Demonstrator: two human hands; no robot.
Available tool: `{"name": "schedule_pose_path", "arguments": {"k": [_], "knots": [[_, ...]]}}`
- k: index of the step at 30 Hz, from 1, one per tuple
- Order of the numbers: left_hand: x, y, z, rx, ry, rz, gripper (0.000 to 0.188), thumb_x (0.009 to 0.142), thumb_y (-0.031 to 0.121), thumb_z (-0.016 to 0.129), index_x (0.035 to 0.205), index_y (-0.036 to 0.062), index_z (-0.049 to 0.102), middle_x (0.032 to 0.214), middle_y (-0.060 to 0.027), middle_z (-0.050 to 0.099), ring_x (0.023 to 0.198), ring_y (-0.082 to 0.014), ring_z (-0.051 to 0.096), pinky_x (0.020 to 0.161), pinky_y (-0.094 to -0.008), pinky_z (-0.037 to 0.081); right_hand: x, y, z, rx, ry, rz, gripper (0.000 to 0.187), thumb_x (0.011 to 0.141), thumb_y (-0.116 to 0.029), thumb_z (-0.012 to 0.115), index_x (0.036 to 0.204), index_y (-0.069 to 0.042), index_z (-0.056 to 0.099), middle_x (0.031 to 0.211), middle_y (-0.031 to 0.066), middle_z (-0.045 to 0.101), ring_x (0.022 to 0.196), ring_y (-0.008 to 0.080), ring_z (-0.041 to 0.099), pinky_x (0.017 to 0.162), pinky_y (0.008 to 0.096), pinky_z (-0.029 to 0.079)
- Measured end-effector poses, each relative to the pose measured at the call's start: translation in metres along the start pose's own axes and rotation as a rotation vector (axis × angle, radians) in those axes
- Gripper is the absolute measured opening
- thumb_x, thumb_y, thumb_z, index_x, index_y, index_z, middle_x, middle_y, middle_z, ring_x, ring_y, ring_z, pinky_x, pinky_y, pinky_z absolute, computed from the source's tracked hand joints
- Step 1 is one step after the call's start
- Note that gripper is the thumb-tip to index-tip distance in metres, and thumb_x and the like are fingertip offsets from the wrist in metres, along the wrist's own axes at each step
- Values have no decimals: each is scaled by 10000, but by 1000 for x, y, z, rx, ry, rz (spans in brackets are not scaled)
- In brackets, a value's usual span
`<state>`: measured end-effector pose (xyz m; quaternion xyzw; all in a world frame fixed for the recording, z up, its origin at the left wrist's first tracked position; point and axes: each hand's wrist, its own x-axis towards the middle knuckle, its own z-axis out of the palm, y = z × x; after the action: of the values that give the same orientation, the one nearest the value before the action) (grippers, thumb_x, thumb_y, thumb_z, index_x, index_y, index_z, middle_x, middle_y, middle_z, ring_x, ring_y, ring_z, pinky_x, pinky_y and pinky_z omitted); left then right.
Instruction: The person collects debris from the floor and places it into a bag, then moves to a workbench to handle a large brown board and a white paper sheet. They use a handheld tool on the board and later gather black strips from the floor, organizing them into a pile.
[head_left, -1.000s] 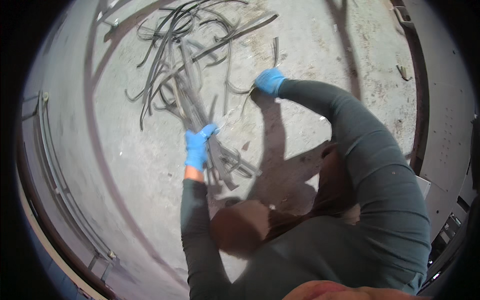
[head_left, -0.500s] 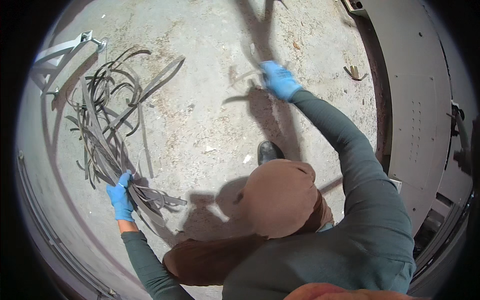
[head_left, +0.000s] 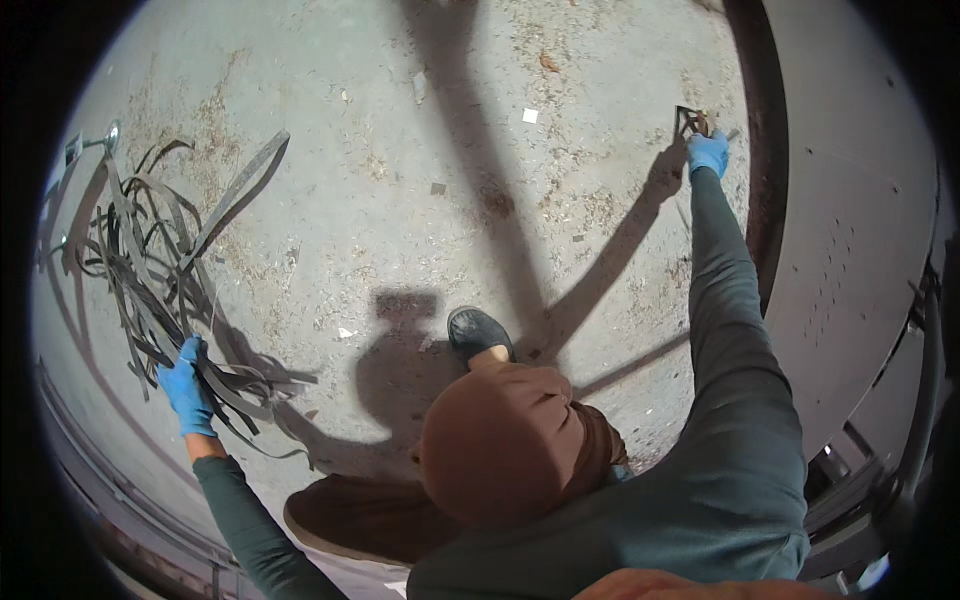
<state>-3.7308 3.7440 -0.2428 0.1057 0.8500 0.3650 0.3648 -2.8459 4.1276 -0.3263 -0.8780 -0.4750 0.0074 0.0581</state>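
In the blue-gloved left hand point(head_left: 186, 390) I grip a tangled bundle of long, flat grey strips point(head_left: 140, 285), closed around it toward its near end. Loops and loose ends fan out over the floor on the far left, and shorter ends stick out to the right of my fist. My right arm is stretched far out to the right. Its gloved hand point(head_left: 708, 155) is closed at a small clump of short, curved dark and brownish strip pieces point(head_left: 700, 122), close to the machine's base. Fingertips there are partly hidden by the glove.
A grey metal machine panel point(head_left: 850, 200) runs along the right, with a dark base edge point(head_left: 755, 140). A metal frame leg with a round foot point(head_left: 112, 138) stands at the far left. Small scraps and a white square point(head_left: 530, 116) litter the concrete floor point(head_left: 370, 230).
My right hand has swept right from mid-floor to the curved strip pieces near the machine. My left hand still grips the bundle, and the view has shifted.
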Motion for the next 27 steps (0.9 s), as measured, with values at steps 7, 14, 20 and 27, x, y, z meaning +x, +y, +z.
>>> {"name": "schedule_pose_path", "arguments": {"k": [7,14,20,27], "knots": [[-8,63,-26,56,89,28,344,846,99,784,1116,-78,665,969,-123,726,807,-206,710,746,-320,575,36,19,45,-43,-253,-101,417,797,-175,655,1176,-2,654,1148,273,693,1108,410,660,943,454,504],[-19,106,-96,205,249,72,302,828,121,797,1063,-37,691,867,-95,729,720,-172,687,657,-311,552,-8,-18,45,-160,-266,7,337,787,-284,708,1034,-56,728,973,215,734,936,355,707,801,462,517],[-1,72,-153,500,237,335,523,821,167,772,1254,-76,608,1064,-123,703,921,-204,657,795,-357,540,-33,-44,40,-438,-318,-329,412,830,-326,674,1078,0,719,963,221,742,857,369,719,750,457,545],[54,8,-168,453,121,109,488,826,101,743,1274,-45,612,910,-45,671,741,-132,597,667,-314,501,-102,-46,10,686,-134,-31,243,879,-221,668,972,0,706,824,132,730,814,238,714,716,387,531]]}}
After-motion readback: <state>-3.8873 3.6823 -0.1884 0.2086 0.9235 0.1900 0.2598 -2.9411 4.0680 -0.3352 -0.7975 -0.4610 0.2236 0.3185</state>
